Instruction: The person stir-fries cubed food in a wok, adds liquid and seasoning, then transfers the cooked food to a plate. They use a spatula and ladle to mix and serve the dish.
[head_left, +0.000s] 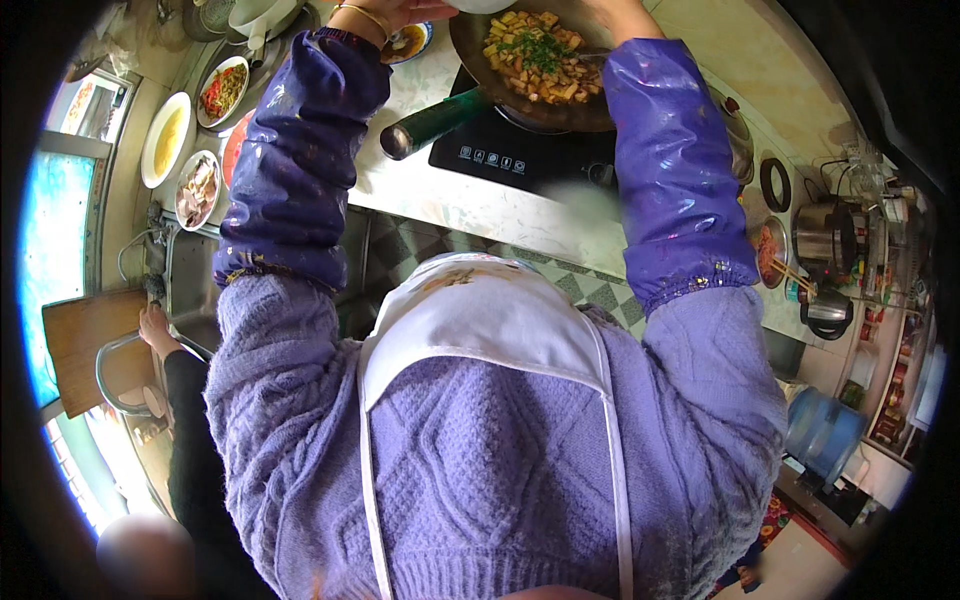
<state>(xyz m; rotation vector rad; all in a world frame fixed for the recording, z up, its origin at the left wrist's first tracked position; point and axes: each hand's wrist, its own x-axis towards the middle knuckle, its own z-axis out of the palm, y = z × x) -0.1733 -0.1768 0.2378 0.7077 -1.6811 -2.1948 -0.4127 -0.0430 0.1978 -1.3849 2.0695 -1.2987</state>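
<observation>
At the top edge, my left hand (421, 10) has its fingertips against a white bowl (484, 4), which it appears to hold over the wok's rim. The frame cuts off both hand and bowl. Below lies a dark wok (469, 52) with a green handle (435, 124), tilted towards the lower left. Diced browned food (551, 82) fills it, topped with chopped green herbs (538, 51). A metal utensil (595, 54) rests in the food near my right sleeve. Only the base of my right hand (626, 16) shows; its fingers are out of frame.
The wok sits on a black induction cooker (517, 161). Left stand a bowl of dark sauce (405, 43) and plates of food, including sliced meat (198, 189), beside a sink (191, 262). Another person's hand (156, 330) is there. Right are a lidded pot (735, 139) and a kettle (826, 311).
</observation>
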